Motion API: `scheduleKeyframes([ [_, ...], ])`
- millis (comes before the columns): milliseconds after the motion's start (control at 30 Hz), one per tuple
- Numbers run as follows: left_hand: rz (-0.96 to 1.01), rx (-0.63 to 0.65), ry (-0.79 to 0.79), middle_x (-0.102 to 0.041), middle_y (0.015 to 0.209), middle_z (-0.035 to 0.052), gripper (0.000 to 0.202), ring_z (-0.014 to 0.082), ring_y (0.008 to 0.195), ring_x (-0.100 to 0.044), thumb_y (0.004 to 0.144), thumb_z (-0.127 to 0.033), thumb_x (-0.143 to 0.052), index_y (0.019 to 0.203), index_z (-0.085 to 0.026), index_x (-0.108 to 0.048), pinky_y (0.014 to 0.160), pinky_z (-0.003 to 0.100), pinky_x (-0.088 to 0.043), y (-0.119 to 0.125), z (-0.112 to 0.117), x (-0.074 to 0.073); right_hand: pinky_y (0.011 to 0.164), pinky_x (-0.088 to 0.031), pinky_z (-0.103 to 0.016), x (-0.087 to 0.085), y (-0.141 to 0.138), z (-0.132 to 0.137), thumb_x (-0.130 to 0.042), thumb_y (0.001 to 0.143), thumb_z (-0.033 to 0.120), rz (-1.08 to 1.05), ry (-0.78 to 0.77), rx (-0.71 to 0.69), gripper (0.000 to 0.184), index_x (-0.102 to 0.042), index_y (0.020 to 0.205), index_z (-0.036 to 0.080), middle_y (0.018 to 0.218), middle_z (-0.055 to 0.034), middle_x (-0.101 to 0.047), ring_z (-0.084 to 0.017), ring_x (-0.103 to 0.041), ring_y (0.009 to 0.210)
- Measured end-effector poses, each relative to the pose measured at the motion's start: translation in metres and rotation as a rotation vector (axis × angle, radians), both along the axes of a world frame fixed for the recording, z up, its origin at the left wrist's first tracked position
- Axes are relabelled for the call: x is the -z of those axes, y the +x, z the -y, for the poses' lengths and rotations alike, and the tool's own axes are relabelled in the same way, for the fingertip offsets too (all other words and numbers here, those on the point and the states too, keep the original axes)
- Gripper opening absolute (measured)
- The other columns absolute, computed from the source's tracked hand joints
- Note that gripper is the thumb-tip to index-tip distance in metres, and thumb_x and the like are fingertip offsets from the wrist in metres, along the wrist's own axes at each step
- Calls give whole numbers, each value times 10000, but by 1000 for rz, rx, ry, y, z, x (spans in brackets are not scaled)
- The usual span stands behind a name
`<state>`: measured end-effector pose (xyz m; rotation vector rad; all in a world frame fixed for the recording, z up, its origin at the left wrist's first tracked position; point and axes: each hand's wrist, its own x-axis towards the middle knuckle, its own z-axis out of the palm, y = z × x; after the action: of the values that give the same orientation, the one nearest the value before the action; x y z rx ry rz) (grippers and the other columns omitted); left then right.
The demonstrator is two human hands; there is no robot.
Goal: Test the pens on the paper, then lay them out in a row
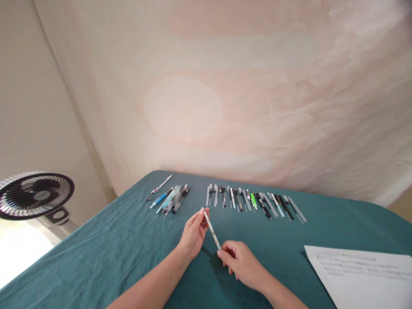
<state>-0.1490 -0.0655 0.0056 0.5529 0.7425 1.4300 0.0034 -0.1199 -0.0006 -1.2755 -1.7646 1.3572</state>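
Observation:
A slim white pen [212, 231] with small dark marks slants between my two hands, held above the cloth. My left hand [195, 234] pinches its upper end between thumb and fingers. At the lower end, the thumb and fingers of my right hand [240, 262] close round the barrel. Beyond my hands lies a long row of pens, with a bright green pen [253, 201] among clear, grey and black ones. To the left is a bunched pile of pens [175, 199], with a blue pen [161, 198] on its left side.
A dark green cloth [112, 240] covers the table. One pen [162, 183] lies apart at the back left. A printed white sheet [370, 274] rests at the front right. Left of the table stands a fan [41, 196]; a pale curtain [244, 107] hangs behind.

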Motion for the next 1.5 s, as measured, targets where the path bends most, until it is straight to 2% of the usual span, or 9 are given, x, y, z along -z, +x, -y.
scheduleKeyframes([
  [200, 13, -22, 5, -630, 745, 35, 207, 81, 697, -551, 667, -245, -675, 828, -116, -664, 666, 185, -433, -1, -2, 1, 347, -315, -140, -1, -1, 2, -501, 766, 386, -6, 1, 29, 261, -479, 649, 154, 504, 51, -459, -50, -434, 382],
  [400, 36, 18, -20, -635, 741, 32, 209, 79, 680, -556, 657, -239, -684, 829, -121, -662, 651, 178, -435, 1, 0, 0, 322, -316, -145, 0, -1, 0, -358, 820, 471, -73, -49, -41, 387, -551, 789, 136, 737, -30, -603, -53, -466, 415],
  [600, 15, 40, -6, -634, 746, 35, 209, 82, 690, -554, 661, -248, -680, 825, -120, -663, 661, 177, -432, 1, 2, 0, 329, -313, -132, 2, -1, 0, -453, 781, 437, -112, -81, -22, 301, -508, 741, 145, 666, -3, -582, -56, -478, 438],
  [800, 5, 44, -2, -632, 744, 39, 198, 81, 678, -554, 666, -235, -674, 824, -118, -664, 662, 183, -435, 1, 1, 1, 338, -330, -130, -2, 0, 0, -419, 809, 386, -176, -86, -97, 276, -502, 950, 164, 780, -21, -614, -47, -482, 441],
  [1000, -27, 23, 2, -632, 720, 36, 222, 81, 654, -549, 633, -248, -699, 809, -115, -671, 642, 188, -435, 1, 2, 2, 306, -313, -121, 4, -1, -2, -499, 757, 354, -140, -82, 13, 195, -486, 775, 160, 633, 28, -533, -53, -458, 433],
  [1200, -24, 21, -4, -636, 735, 39, 226, 84, 665, -555, 630, -253, -701, 811, -120, -676, 661, 192, -439, 1, 0, 3, 307, -324, -125, 3, -1, -1, -511, 750, 412, -136, -72, 21, 254, -500, 828, 171, 616, 50, -464, -50, -436, 428],
  [1367, -32, 35, 4, -629, 717, 40, 224, 84, 647, -548, 645, -252, -689, 822, -115, -677, 636, 191, -439, 1, 0, 4, 322, -329, -132, 2, 0, 0, -352, 820, 499, -139, -54, 6, 397, -540, 782, 152, 644, 20, -496, -40, -436, 410],
  [1500, -41, 38, 17, -626, 729, 46, 220, 85, 663, -545, 664, -247, -674, 833, -106, -675, 647, 190, -437, 1, 0, 4, 324, -333, -136, 2, -1, -1, -432, 785, 495, -143, -60, 48, 351, -504, 729, 156, 566, 40, -471, -53, -446, 408],
])
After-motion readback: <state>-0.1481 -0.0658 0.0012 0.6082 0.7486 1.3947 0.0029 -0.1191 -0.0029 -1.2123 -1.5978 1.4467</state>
